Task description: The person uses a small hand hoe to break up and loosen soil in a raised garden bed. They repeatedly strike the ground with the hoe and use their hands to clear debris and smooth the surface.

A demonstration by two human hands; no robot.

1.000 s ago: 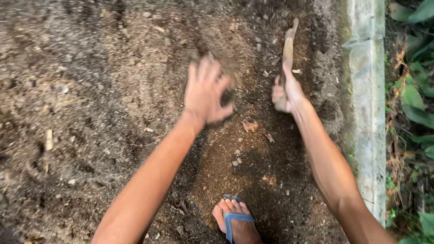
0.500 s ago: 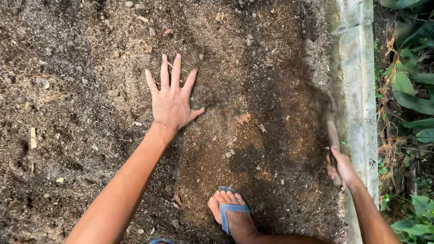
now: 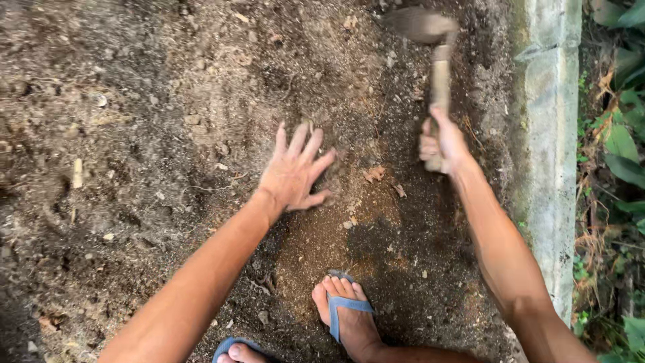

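Note:
My left hand (image 3: 293, 171) lies flat on loose brown soil (image 3: 168, 134) with its fingers spread, holding nothing. My right hand (image 3: 443, 144) grips the wooden handle of a small hand trowel (image 3: 430, 40). The trowel's dark blade points away from me, at the top of the view, blurred and raised over the dark soil near the concrete edge. The two hands are about a hand's width apart.
A pale concrete curb (image 3: 547, 134) runs along the right of the soil bed, with green leaves (image 3: 621, 141) beyond it. My foot in a blue flip-flop (image 3: 346, 306) stands on the soil below the hands; a second sandal (image 3: 235, 349) shows at the bottom edge.
My right hand has swung the trowel up from low by the curb to the top of the bed. My left hand has slid down and right, staying flat on the soil.

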